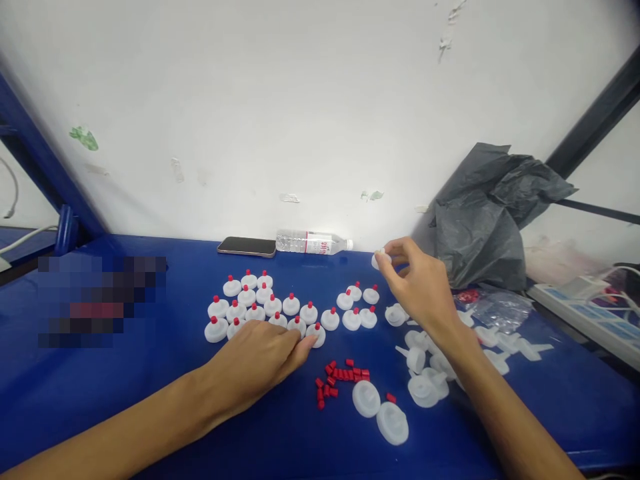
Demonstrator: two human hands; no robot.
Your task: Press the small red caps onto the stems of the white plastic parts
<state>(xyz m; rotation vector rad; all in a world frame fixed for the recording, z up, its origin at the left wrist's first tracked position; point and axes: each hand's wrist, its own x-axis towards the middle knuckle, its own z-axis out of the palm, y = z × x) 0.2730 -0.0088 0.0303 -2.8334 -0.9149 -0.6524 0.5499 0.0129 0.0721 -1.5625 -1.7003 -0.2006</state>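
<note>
My right hand (417, 277) is raised above the table, pinching a small round white plastic cap (376, 261) between thumb and fingertips. My left hand (267, 347) lies low with curled fingers among a group of white spout caps with red tips (291, 305). Its thumb touches the front of one red-tipped cap (318, 336) at the group's right end; what the other fingers hold, if anything, is hidden. In front of the hands lie several loose red tips (345, 375). Two white caps without red tips (393, 423) lie close by. More bare white spout caps (424, 389) are heaped under my right forearm.
At the back, a phone (247, 246) and a clear plastic bottle (313, 242) lie along the wall. A grey plastic bag (483, 217) stands back right, near a clear bag (503, 310) and a white power strip (585, 327). At left, a blurred patch (100, 303) covers part of the blue table (165, 380).
</note>
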